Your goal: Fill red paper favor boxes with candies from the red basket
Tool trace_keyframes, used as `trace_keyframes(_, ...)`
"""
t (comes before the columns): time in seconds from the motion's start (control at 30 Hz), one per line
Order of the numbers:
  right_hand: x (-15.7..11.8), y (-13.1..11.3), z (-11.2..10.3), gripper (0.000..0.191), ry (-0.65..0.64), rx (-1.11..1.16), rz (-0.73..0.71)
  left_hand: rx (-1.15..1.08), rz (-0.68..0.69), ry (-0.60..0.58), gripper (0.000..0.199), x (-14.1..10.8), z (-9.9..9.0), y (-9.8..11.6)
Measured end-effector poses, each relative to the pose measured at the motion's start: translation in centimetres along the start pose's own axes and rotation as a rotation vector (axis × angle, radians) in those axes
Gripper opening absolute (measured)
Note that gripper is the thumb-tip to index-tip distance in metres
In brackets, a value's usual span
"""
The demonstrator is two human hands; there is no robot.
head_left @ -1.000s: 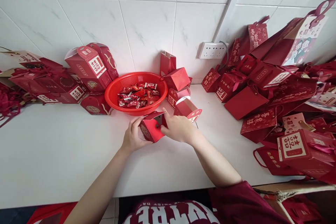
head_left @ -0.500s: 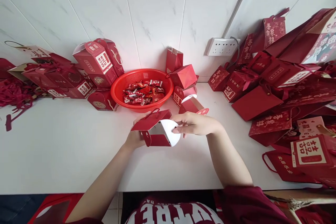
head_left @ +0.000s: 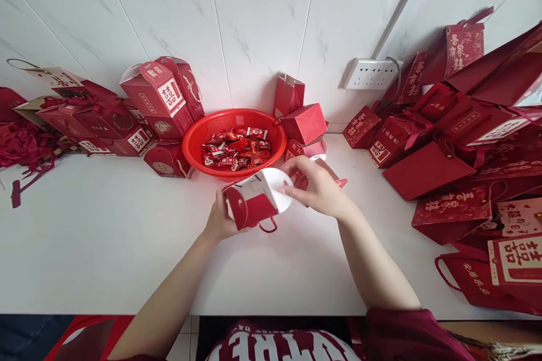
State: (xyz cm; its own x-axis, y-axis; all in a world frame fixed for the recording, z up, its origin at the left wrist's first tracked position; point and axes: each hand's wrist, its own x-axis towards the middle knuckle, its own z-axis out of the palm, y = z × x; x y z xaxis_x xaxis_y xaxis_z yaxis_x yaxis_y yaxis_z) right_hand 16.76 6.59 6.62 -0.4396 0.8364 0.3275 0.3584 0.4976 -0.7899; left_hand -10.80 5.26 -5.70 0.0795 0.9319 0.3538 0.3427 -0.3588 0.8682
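Observation:
A small red gift box [head_left: 253, 207] with a white inside is held tilted above the table, its end flaps standing out. My left hand [head_left: 221, 215] is wrapped round its left side and underside. With fingers and thumb closed on the rounded white flap, my right hand [head_left: 311, 187] grips the box from the right. A dark red cord loop [head_left: 268, 227] hangs under the box. Just beyond it stands a red plastic basket [head_left: 192, 161] of wrapped candies [head_left: 237, 148]. Behind my right hand lies another open red box [head_left: 328, 169], partly hidden.
Stacked red boxes [head_left: 158, 98] stand left of the basket, with dark red ribbons [head_left: 27, 144] farther left. Two red boxes [head_left: 304, 123] lean together right of it. Many red bags and boxes [head_left: 427, 163] crowd the right side. A power strip [head_left: 372, 74] is on the tiled wall.
The box has been turned over in my hands: its cord loop, earlier on top, now hangs below and the white inside shows more. The view has shifted slightly.

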Motion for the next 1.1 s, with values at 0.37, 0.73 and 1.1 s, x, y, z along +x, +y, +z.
trace_keyframes(0.37, -0.7, -1.5, 2.3, 0.027, -0.282, -0.386, -0.236, 0.245, 0.38, -0.062, 0.111, -0.1, -1.2, -0.8)
trace_keyframes(0.73, -0.4, -2.0, 3.9, 0.024, -0.336, -0.203, -0.18, 0.389, 0.407, -0.035, 0.12, -0.3, -0.4, 0.3)
trace_keyframes(1.1, 0.3, -0.5, 3.3, 0.04, -0.267, 0.205, 0.131, 0.562, 0.642, 0.066, 0.086, -0.6, 0.3, 0.8)
